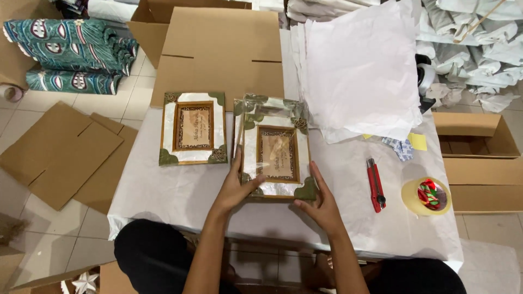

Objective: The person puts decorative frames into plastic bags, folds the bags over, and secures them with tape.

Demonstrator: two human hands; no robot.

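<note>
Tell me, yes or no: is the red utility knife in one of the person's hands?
No. The red utility knife lies on the table, apart from the right hand, which with the left hand holds the wrapped frame.

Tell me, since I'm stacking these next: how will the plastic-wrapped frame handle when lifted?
Probably stiff: the wrapped frame keeps its flat rectangle between the left hand and right hand. Its glossy clear wrap looks slippery. The ornate face may be fragile, so hold it by the edges.

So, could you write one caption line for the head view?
Both hands, left hand and right hand, hold a plastic-wrapped decorated frame beside a second frame.
</note>
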